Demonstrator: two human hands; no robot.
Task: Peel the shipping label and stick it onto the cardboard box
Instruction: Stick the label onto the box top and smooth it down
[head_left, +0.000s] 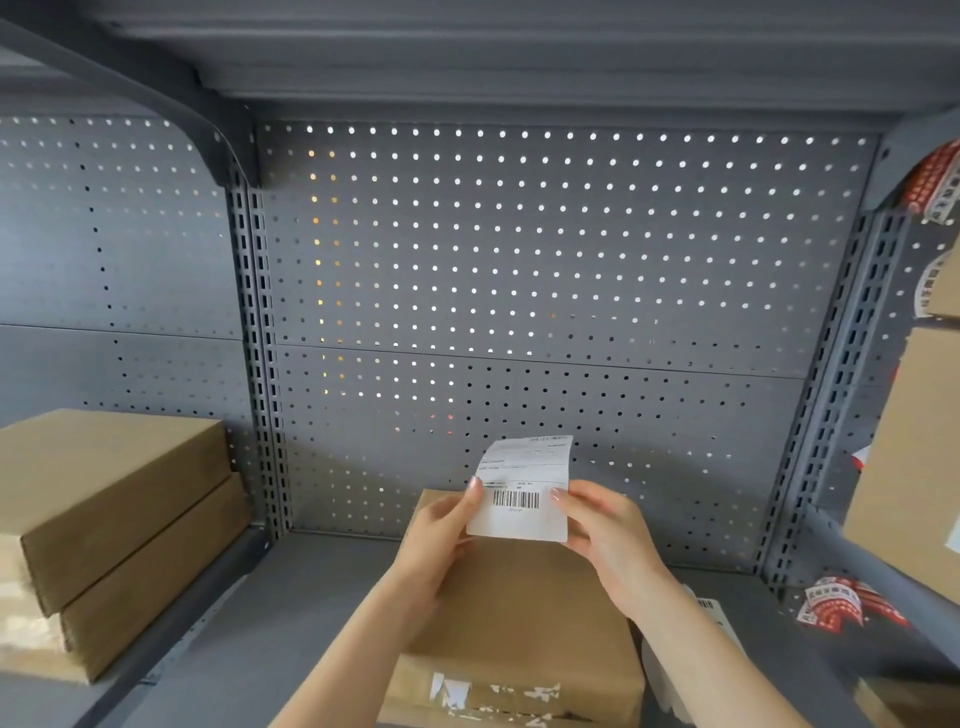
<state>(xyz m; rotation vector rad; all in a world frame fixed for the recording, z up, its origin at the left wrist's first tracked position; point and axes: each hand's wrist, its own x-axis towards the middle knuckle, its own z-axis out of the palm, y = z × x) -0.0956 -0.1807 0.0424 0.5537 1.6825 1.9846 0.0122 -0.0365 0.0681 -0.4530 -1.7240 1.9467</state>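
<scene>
Head view: both hands hold a white label (522, 493) upright at lower centre of the frame, above a cardboard box (519, 623) that lies flat on a grey shelf (291, 613). Left hand (441, 530) pinches the label's left edge, thumb on the printed face beside the barcode, fingers behind. Right hand (605, 535) pinches the right edge likewise, thumb tip on the front. Label's top part curls back slightly; its barcode faces the camera. Whether the backing is separated cannot be told. Box carries torn white tape remnants on its near face at the bottom edge of the frame. Two stacked boxes (109, 535) sit at lower left. Pegboard (545, 249) fills the centre and upper frame. Red-and-white stickers (844, 608) lie on the shelf at lower right; another box (914, 452) stands at the right edge. A second barcoded sheet (714, 613) shows just beside the right forearm.
</scene>
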